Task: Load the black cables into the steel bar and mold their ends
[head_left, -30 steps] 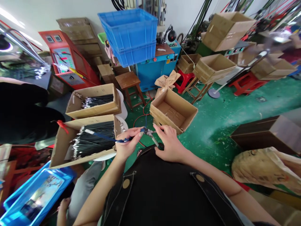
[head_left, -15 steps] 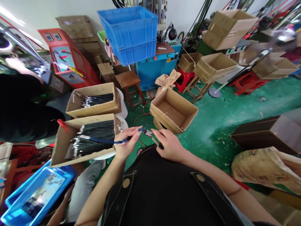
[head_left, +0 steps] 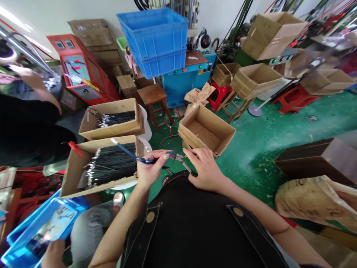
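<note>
In front of my apron, my left hand (head_left: 150,170) is closed, pinching a dark blue cable (head_left: 125,149) between thumb and fingers. A pale end of the cable sticks out to the left, over a carton of cut cables. My right hand (head_left: 205,169) is closed on pliers (head_left: 186,166) with grey handles. The metal jaws point at the cable's other end, just beyond my left fingertips. Whether the jaws bite on it is too small to tell. Beneath the pale end lies a bundle of dark cables (head_left: 114,163) with shiny tips inside an open carton (head_left: 97,189).
A second carton of cables (head_left: 111,130) stands behind the first. An open cardboard box (head_left: 192,139) is ahead on the green floor. At the lower left, a co-worker's hand (head_left: 54,253) is at a blue bin (head_left: 16,238). A wooden stool (head_left: 152,95) stands farther back.
The cable's pale end has swung upward. My right hand has shifted slightly right with the pliers. The co-worker's hand and knee at the lower left have moved, the hand now at the blue bin.
</note>
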{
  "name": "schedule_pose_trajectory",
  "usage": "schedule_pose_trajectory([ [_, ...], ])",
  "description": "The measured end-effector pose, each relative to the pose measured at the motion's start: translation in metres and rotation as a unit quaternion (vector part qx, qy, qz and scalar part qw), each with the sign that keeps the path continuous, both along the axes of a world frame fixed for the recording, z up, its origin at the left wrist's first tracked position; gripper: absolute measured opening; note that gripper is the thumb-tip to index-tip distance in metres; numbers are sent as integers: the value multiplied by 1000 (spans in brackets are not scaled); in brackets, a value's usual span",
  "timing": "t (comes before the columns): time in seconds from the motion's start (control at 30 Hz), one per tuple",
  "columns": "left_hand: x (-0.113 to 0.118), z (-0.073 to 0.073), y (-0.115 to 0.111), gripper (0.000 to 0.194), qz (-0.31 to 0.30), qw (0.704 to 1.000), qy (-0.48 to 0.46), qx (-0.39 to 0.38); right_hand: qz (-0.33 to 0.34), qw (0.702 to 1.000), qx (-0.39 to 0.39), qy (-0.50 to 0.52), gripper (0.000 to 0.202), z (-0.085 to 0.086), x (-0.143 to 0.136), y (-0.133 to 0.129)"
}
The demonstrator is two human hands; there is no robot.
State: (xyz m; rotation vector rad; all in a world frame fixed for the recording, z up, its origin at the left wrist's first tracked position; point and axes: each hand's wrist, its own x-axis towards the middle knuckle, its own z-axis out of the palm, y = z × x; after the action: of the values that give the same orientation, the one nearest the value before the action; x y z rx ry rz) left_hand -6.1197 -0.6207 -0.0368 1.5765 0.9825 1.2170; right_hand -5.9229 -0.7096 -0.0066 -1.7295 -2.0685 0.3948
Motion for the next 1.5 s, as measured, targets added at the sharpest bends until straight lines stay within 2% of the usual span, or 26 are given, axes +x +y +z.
schedule_pose_trajectory([
  [0.1,-2,-1,5,15,16,997,-42,-70,24,998,-50,13,71,8,5,-1],
  [0.2,-5,1,9,19,3,992,-47,-120,10,999,-36,-5,71,12,8,0],
  [0.3,-5,8,9,18,-53,991,-5,-119,14,999,3,-50,67,10,8,6],
  [0.4,-3,15,7,17,-80,993,24,-88,30,997,-2,-73,64,6,7,12],
  [0.53,3,17,6,21,-51,993,28,-99,38,997,-14,-71,60,-4,4,16],
  [0.6,10,13,5,28,-22,988,-16,-153,29,997,-12,-64,59,-10,0,17],
  [0.67,20,9,4,36,4,970,-79,-229,10,998,-11,-56,59,-17,-6,16],
  [0.77,34,2,2,37,37,943,-154,-293,-11,999,-28,-28,59,-22,-15,15],
  [0.87,41,-2,0,36,58,947,-166,-269,-7,997,-57,46,56,-22,-18,14],
  [1.03,37,-5,1,38,61,978,-54,-190,20,975,-80,204,46,-9,-11,15],
  [1.13,36,0,1,39,28,975,-64,-212,49,937,-133,318,26,-3,-3,16],
  [1.2,37,4,1,39,3,956,-126,-263,64,872,-223,431,19,-3,2,16],
  [1.27,39,8,0,39,-16,931,-184,-316,62,787,-306,532,27,-7,6,15],
  [1.3,39,9,-1,38,-24,920,-198,-338,55,756,-329,563,33,-9,8,15],
  [1.33,39,10,-1,38,-30,912,-202,-356,51,748,-336,571,38,-11,9,14],
  [1.37,39,10,-1,37,-35,907,-197,-370,52,766,-326,552,40,-12,10,14],
  [1.43,38,7,0,36,-28,909,-175,-376,48,858,-258,441,43,-14,10,12],
  [1.5,38,3,0,35,5,923,-155,-353,19,949,-146,278,53,-14,6,11],
])
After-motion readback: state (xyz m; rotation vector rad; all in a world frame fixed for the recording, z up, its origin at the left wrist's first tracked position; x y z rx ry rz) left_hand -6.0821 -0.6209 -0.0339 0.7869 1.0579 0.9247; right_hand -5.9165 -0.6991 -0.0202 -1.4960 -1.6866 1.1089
